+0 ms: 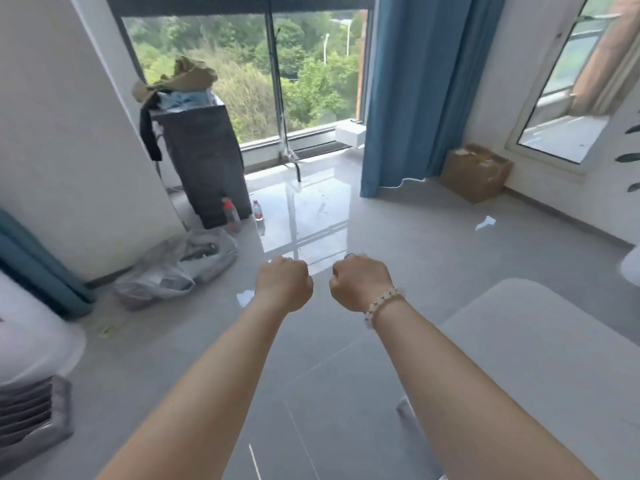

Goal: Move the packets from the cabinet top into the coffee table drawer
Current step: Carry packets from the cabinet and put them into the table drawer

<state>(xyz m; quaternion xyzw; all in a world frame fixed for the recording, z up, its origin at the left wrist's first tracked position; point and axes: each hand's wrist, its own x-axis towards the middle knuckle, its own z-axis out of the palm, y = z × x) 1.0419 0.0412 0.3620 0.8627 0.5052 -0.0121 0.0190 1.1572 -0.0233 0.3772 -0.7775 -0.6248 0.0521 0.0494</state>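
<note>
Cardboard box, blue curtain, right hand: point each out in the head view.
cardboard box (476, 171), head view, on its front face.
blue curtain (412, 91), head view, on the middle folds of the fabric.
right hand (360, 282), head view, on the back of the fist.

Beyond the left hand's fingers and off to their left, a tall dark box stands by the window, heaped with crumpled brown paper and cloth. Two plastic bottles stand on the glossy grey floor at its foot. Nearer those fingers, still to the left, lie slumped clear plastic bags. Far ahead of the right hand's fingers hangs a blue curtain. To its right a cardboard box sits against the wall, and a scrap of white paper lies on the floor nearer the fingers.
</note>
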